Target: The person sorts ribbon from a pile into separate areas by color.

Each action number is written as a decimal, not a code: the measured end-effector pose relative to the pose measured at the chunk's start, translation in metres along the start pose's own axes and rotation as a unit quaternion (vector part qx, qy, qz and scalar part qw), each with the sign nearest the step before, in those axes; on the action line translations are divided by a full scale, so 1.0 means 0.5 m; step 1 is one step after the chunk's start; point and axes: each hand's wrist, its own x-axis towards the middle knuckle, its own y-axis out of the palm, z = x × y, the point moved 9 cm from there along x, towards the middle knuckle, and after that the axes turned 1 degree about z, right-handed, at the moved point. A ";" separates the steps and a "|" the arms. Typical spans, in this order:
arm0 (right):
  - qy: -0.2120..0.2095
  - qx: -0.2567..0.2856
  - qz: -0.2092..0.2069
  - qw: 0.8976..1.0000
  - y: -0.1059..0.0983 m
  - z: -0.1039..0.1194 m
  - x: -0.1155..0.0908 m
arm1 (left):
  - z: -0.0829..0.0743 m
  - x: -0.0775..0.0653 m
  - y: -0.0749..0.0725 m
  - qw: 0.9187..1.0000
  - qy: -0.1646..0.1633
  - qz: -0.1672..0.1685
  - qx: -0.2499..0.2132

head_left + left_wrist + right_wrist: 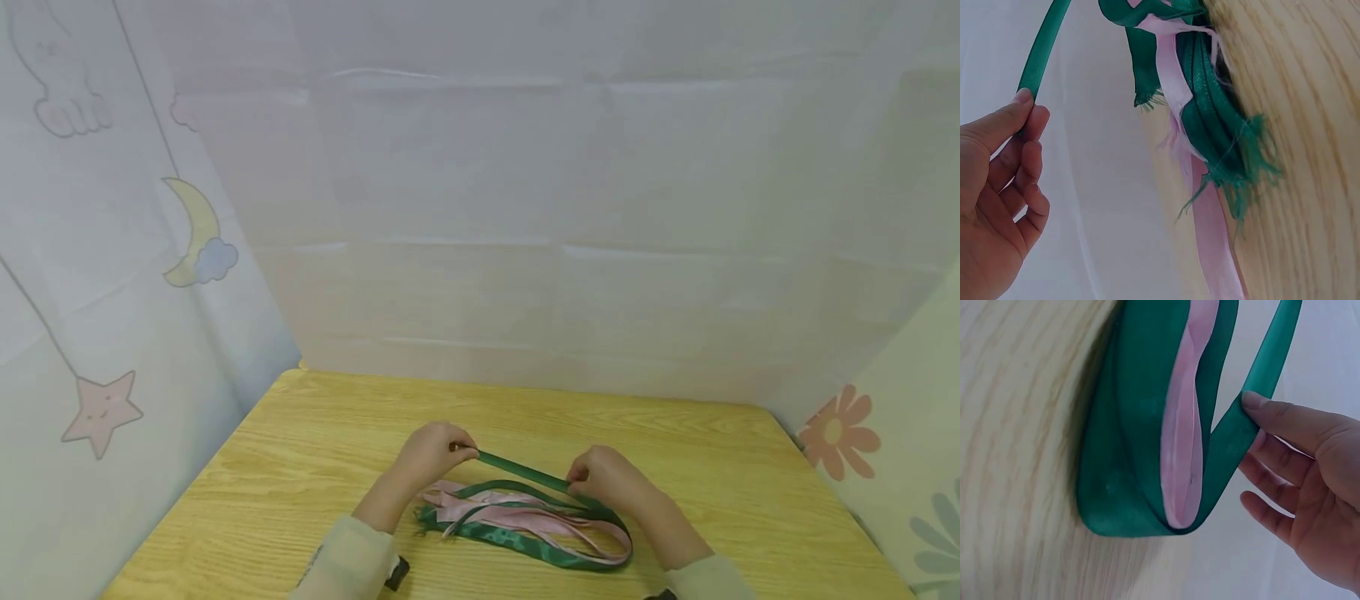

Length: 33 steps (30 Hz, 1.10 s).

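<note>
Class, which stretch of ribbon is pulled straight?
The green stretch between left hand and right hand; the pink ribbon and other green lengths lie looped below.

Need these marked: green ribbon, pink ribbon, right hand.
Green ribbon (pixel 522 471), head view: middle of its raised, straight stretch.
Pink ribbon (pixel 1180 469), right wrist view: the strip just above its rounded bend.
Right hand (pixel 611 478), head view: back of the hand.

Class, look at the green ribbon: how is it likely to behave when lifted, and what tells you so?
The green ribbon is probably floppy, as it bends in a smooth loop near the right hand. It looks thin, so likely light. Its sheen hints at slipperiness, and its frayed ends might shed threads.
</note>
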 end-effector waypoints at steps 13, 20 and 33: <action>0.028 0.021 0.033 0.999 -0.001 -0.032 -0.028 | 0.002 -0.002 -0.008 1.000 0.004 -0.015 0.018; 0.077 0.032 0.035 0.996 -0.005 -0.058 -0.047 | 0.000 -0.003 -0.010 1.000 0.007 -0.018 0.014; 0.073 0.062 0.044 0.994 -0.021 -0.085 -0.076 | 0.016 -0.016 -0.021 1.000 -0.004 -0.024 0.013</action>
